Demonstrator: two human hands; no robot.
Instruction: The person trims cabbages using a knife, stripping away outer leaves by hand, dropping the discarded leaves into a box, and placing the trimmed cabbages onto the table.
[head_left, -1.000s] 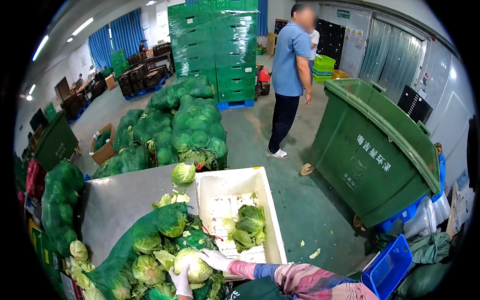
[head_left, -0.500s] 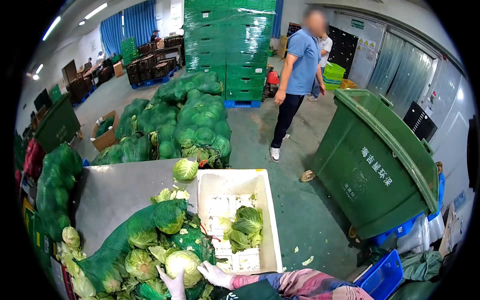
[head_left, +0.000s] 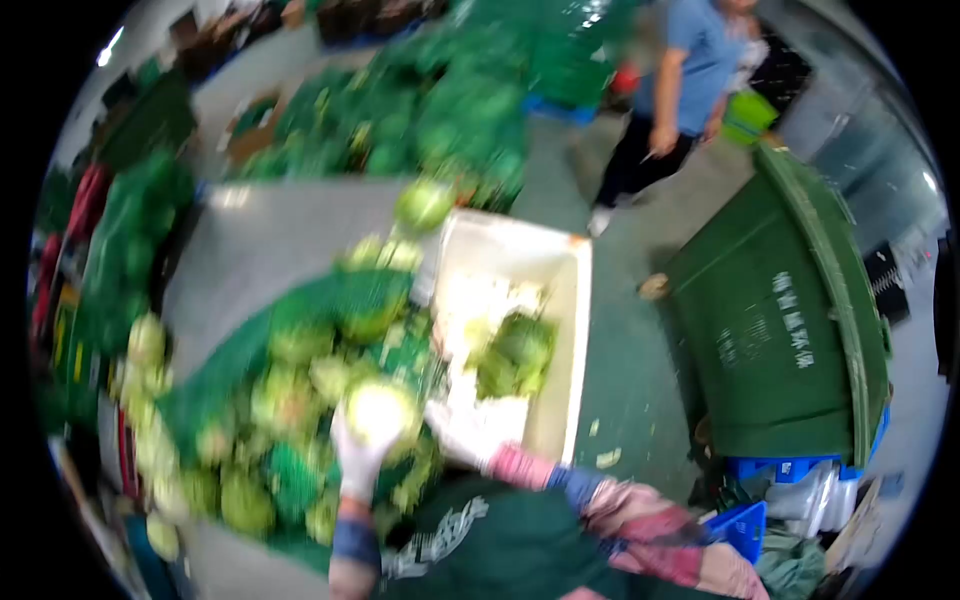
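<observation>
Pale cabbage (head_left: 380, 412) was cupped at its near left side by the left hand (head_left: 358, 455), white-gloved, fingers curved against it. The right hand (head_left: 462, 432), also white-gloved, was held open just to the right of the cabbage, its fingers pointed toward it; whether contact was made by the fingertips could not be told through the blur. The cabbage was positioned above the near right part of a heap of cabbages, partly covered by green netting (head_left: 300, 310), on a metal table (head_left: 260, 240). Trimmed leaves were scattered at the heap's far edge. A single round cabbage (head_left: 424, 204) was seen at the table's far right corner. To the right, a white box (head_left: 578, 350) was placed against the table, with green leafy pieces (head_left: 520, 352) and paler scraps inside. Netted sacks (head_left: 460, 110) were piled beyond the table; another long netted sack (head_left: 130, 255) was noted at left. On the right, a large green bin (head_left: 770, 330) was seen, tilted in view, its printed characters smeared. Between bin and sacks, farther off, a person in a blue shirt (head_left: 690, 70) was seen. Leaf scraps (head_left: 608, 458) were strewn on the green floor.
</observation>
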